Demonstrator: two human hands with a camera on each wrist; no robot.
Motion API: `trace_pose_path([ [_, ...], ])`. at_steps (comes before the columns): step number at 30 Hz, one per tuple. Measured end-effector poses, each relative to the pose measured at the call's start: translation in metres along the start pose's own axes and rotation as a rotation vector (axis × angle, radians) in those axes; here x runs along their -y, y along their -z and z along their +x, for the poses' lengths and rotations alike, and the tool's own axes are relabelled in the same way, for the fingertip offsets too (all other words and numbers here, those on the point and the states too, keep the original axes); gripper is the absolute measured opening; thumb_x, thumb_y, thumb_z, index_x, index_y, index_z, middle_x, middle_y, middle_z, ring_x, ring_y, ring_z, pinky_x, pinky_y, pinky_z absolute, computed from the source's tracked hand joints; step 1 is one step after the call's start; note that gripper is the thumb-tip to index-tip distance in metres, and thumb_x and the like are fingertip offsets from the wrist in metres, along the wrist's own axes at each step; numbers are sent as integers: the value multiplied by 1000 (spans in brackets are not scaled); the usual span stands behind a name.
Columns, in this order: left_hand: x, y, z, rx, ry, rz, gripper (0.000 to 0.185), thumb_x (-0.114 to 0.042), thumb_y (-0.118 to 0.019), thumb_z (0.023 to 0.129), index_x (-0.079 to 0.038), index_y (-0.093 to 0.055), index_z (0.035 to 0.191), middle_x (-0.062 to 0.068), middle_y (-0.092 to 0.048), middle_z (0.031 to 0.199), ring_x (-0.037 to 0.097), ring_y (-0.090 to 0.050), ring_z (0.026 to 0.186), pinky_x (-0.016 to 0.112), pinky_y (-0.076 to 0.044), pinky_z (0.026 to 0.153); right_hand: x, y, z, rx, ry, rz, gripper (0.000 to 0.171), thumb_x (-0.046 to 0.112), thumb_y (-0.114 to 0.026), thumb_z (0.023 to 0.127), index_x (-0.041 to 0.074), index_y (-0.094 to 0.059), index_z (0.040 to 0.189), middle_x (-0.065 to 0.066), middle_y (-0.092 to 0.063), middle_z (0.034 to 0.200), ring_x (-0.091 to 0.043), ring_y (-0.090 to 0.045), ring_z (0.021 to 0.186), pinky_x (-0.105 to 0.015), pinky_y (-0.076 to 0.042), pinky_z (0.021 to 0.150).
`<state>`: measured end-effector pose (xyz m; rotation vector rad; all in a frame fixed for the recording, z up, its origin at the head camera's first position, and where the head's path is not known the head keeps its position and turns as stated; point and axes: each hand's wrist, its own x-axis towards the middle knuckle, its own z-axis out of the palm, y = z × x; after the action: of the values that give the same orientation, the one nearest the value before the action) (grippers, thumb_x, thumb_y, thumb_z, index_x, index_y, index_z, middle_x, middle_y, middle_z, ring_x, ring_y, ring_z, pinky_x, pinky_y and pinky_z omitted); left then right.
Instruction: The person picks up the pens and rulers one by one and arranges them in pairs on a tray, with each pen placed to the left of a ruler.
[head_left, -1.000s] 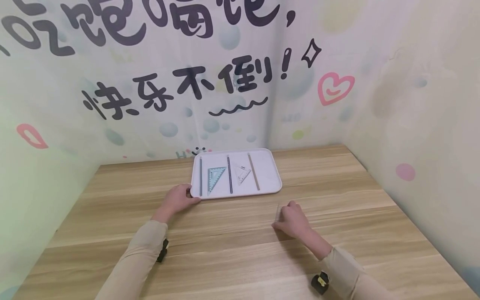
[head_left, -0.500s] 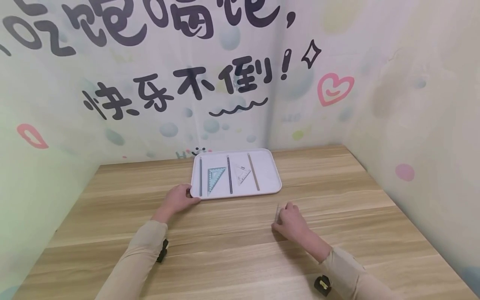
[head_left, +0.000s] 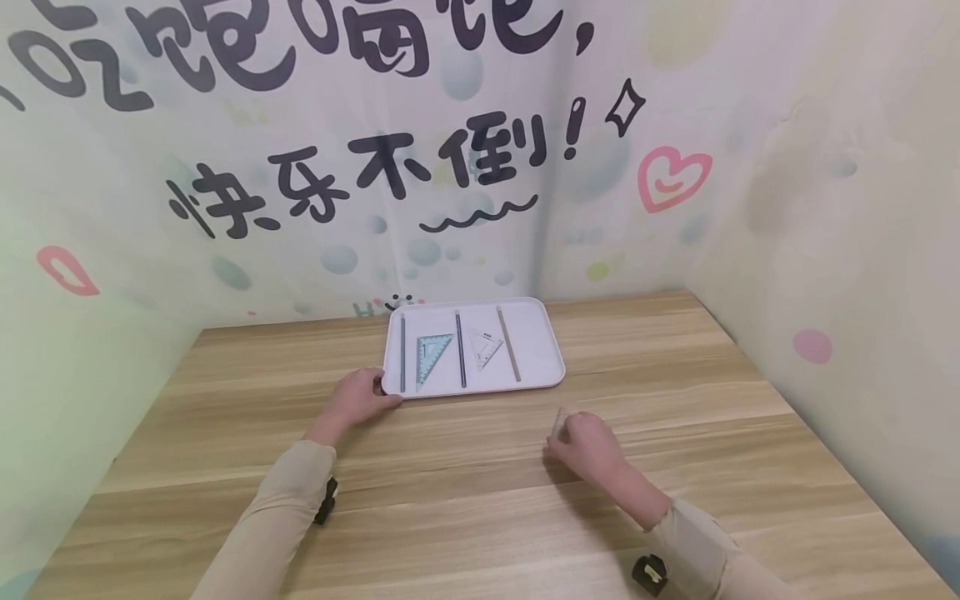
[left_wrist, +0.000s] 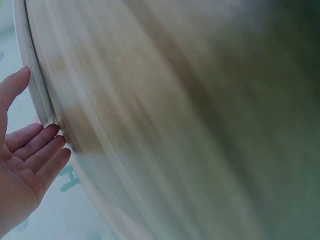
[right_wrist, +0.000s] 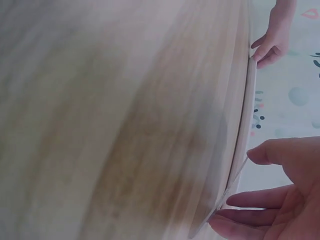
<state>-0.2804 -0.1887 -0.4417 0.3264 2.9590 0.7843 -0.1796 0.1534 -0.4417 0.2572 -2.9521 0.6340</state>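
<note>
My left hand (head_left: 358,397) holds the near left corner of a white tray (head_left: 553,354), thumb at the front side and fingers at the left end. In the left wrist view, the thumb and fingertips meet the tray's wall (left_wrist: 36,87). To the right and nearer, my right hand (head_left: 591,447) pinches a thin, clear flat piece (head_left: 558,423) on edge, low over the table. The right wrist view shows this piece as a narrow edge between thumb and fingers; its kind cannot be told.
On the tray lie a grey-blue pencil (head_left: 402,354), a teal set square (head_left: 431,357), a dark pencil (head_left: 461,350), a clear set square (head_left: 487,347) and a brown pencil (head_left: 508,344). The wooden table (head_left: 465,500) ends at a printed backdrop (head_left: 300,267) behind.
My right hand has shifted slightly toward me and turned a little, with the clear piece tilting. The left hand and the tray stay in place.
</note>
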Motion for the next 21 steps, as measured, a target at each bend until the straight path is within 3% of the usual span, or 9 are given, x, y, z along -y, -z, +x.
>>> trace_pose_path([
  [10,1,0,0,-12,-20,2,30,-28,-70,77,-2,-59,90,3,-49,69,17,-43,66,29,-32,58,-2,6,0,-23,-44,91,24,13,-56,83,7,-54,60,4,-39,48,-8,-33,42,-22,-31,42],
  [15,1,1,-1,-7,-24,2,33,-29,-70,77,-2,-60,92,4,-52,72,18,-44,68,29,-33,59,-7,10,2,-119,-38,117,19,10,-54,85,-4,-66,82,-7,-59,60,-11,-45,48,-27,-41,49],
  [19,1,0,0,-4,-18,-2,33,-29,-70,78,-2,-60,94,4,-53,75,18,-44,70,30,-34,61,-16,16,4,-181,-77,155,20,7,-51,86,-7,-66,86,-15,-66,76,-12,-49,51,-29,-43,50],
  [21,1,0,0,-5,-14,-3,33,-29,-70,78,-2,-60,93,4,-53,74,18,-44,70,30,-34,61,-20,21,5,-186,-117,190,21,6,-49,87,-8,-65,87,-15,-65,75,-13,-47,49,-27,-40,47],
])
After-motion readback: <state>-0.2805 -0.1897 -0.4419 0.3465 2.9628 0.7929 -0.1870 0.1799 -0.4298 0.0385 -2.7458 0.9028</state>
